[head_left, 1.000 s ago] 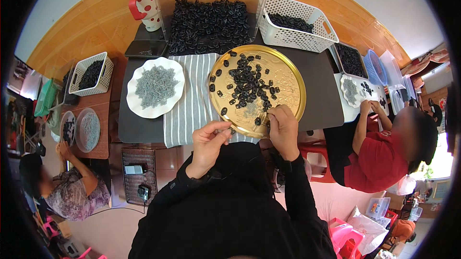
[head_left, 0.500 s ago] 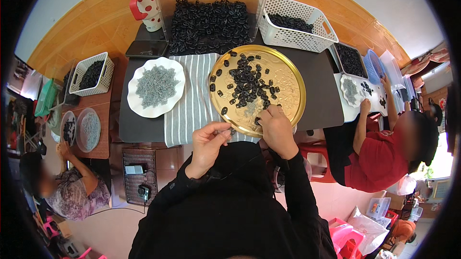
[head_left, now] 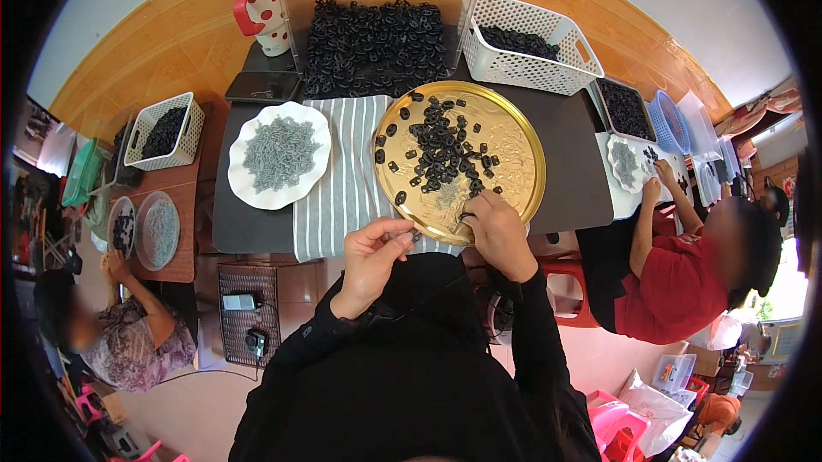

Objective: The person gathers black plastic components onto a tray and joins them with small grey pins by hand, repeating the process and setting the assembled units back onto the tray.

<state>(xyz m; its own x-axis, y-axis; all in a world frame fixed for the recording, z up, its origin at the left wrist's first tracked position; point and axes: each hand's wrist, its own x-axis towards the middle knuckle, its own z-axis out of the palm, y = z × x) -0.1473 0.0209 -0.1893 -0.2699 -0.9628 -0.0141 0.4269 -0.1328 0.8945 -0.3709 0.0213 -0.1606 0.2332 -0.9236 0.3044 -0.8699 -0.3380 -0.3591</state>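
Above the near rim of a round gold tray (head_left: 514, 119), my right hand (head_left: 499, 235) is closed in a pinch on a small black plastic piece (head_left: 466, 217), partly covered by the fingers. My left hand (head_left: 372, 258) is just outside the rim, thumb and forefinger pressed together on small grey pieces (head_left: 414, 237) too tiny to identify. On the tray lies a heap of small black oval pieces with holes (head_left: 441, 149), others scattered around it. A small cluster of thin grey pieces (head_left: 448, 196) lies near my right fingers.
Left of the tray, a white wavy-edged plate (head_left: 250, 193) of grey pieces stands beside a striped cloth (head_left: 342, 205). Behind are a clear-walled bin of black pieces (head_left: 372, 47), a white basket (head_left: 531, 72) and a dotted tumbler (head_left: 272, 21). People (head_left: 676, 278) work at both sides.
My right hand has shifted slightly right and down, drawing the black piece back from the heap. My left hand barely moves. The person at right has brought one hand closer to the other.
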